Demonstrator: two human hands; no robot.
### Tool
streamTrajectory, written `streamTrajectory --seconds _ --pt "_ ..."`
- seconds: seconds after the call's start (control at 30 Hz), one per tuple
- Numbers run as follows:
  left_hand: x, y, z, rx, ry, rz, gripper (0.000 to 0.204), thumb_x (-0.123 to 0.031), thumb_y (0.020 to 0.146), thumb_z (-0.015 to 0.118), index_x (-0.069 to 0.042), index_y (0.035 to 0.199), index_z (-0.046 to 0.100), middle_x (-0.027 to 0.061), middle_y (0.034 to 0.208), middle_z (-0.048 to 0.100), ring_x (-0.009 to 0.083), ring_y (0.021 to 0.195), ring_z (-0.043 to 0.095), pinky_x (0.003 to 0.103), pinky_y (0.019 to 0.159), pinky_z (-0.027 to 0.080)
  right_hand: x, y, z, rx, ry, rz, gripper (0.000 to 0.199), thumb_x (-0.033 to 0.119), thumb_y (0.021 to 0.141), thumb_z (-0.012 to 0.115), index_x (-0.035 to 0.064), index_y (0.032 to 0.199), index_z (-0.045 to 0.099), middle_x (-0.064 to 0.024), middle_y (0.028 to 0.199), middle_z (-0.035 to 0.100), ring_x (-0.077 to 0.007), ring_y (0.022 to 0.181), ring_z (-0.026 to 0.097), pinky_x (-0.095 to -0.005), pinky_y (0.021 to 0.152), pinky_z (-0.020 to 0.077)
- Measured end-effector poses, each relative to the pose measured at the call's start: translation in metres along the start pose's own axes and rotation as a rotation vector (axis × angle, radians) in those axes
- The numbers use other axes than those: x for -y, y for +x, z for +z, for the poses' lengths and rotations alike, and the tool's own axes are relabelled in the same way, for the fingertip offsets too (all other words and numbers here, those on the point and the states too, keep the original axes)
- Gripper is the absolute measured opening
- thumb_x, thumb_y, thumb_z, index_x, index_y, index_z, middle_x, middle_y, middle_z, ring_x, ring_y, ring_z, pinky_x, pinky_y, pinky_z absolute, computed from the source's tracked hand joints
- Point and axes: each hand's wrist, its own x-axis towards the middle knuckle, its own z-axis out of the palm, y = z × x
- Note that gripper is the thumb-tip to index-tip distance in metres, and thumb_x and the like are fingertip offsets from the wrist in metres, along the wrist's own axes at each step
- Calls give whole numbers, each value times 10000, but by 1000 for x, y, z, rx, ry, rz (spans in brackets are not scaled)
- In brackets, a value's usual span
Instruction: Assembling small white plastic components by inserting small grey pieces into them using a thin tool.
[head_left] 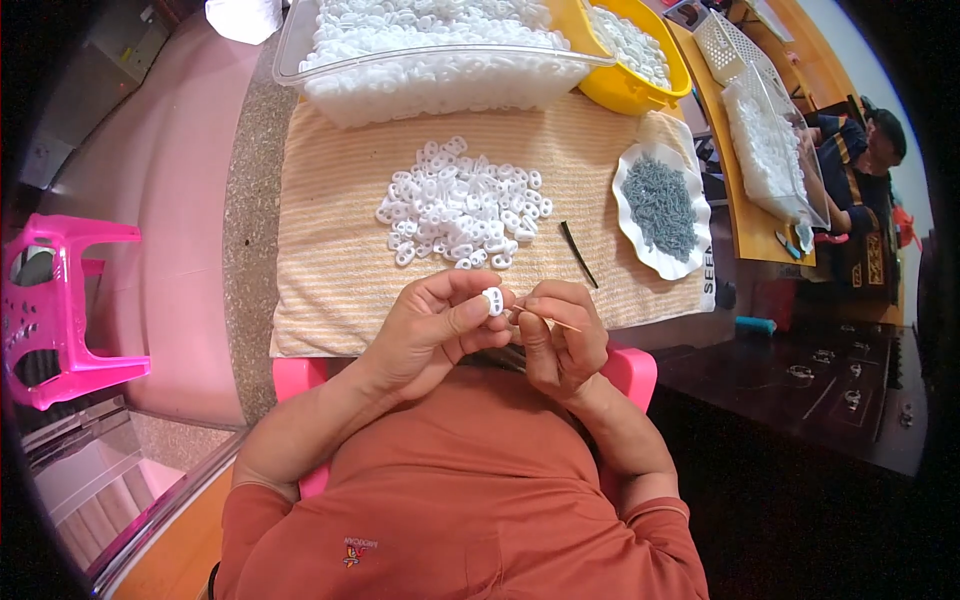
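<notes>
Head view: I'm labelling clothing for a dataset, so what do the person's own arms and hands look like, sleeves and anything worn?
Both forearms are bare, with no gloves. The left hand and right hand show no rings, watch or bracelet. Short rust-orange sleeves end near the elbows, part of a rust-orange shirt with a small embroidered emblem on its front.

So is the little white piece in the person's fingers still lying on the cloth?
No, the left hand pinches the small white piece up off the striped cloth.

White clips point(462, 203): smooth glossy plastic. Towel point(330, 260): ribbed matt cloth. Bin point(300, 50): clear plastic. Counter point(250, 230): speckled stone.
</notes>
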Motion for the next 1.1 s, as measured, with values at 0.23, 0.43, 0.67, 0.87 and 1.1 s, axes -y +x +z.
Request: streamTrajectory --seconds 0.23,0.43,0.67,0.87,1.1 --pt "-3 -2 2 13 -10 -27 256 -100 897 634 -52 1145 594 117 1073 641 182 916 642 339 813 573 -1 0 1 -12 -9 29 136 -34 871 607 -30 997 555 -162 901 585 -174 703 584 -258 588 482" --pt "-5 -3 -2 111 -74 -18 288 -90 927 588 -20 1206 569 137 1119 627 181 957 655 319 846 574 2 -8 3 -40 117 353 118 148 869 652 52 918 604 -130 958 593 -309 862 596 -375 737 499" --pt "-9 -5 0 111 -79 -27 292 -123 937 579 -24 1212 569 137 1123 625 176 951 654 318 838 577 2 -5 1 -18 92 406 101 107 845 661 38 898 609 -145 952 600 -313 869 601 -377 748 500" --pt "-9 -4 -1 111 -100 -31 281 -133 947 562 -28 1208 572 145 1133 623 173 953 650 324 834 581 -9 -6 2 -29 66 173 104 -39 884 590 -29 980 553 -154 927 566 -138 651 575 -241 569 491" --pt "-10 -5 0 111 -83 -24 271 -125 947 560 -32 1201 576 152 1145 622 174 965 648 327 841 580 -12 -7 3 -19 60 179 114 -41 884 592 -34 992 553 -154 939 568 -136 654 580 -241 574 502"
